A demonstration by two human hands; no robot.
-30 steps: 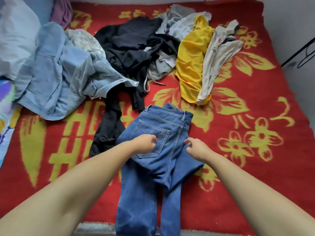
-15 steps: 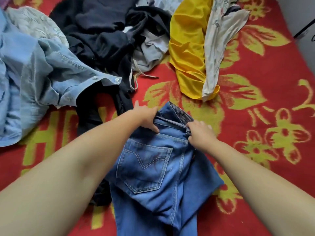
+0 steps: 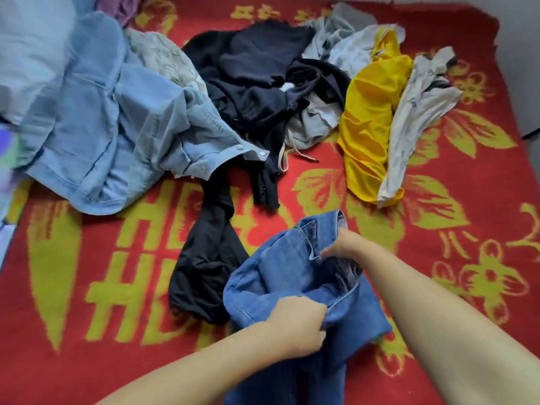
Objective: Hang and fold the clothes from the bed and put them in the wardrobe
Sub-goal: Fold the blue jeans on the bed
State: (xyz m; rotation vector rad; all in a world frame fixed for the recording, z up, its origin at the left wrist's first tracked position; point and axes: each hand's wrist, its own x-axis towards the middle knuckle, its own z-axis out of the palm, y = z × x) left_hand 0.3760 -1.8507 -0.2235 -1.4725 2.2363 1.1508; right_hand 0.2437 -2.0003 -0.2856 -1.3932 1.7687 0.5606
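- Denim first: blue jeans lie at the near edge of the bed, on the red-and-yellow blanket, waistband gaping open, legs trailing toward the camera and out of view.
- Left hand is fisted on the near side of the waistband, fabric bunched in the fingers.
- Right hand pinches the far side of the waistband, by the striped lining.
- Step in hand, my read: squaring up the waist for folding.
- To do it well: pull both grips apart to tension the band, match side seams, lay one leg on the other, smooth flat before the first fold.
- Risk: black garment touches the jeans' left edge and could get dragged along.
- Rest of pile sits farther back: light denim shirt, yellow top, cream garment. Wardrobe not in view.
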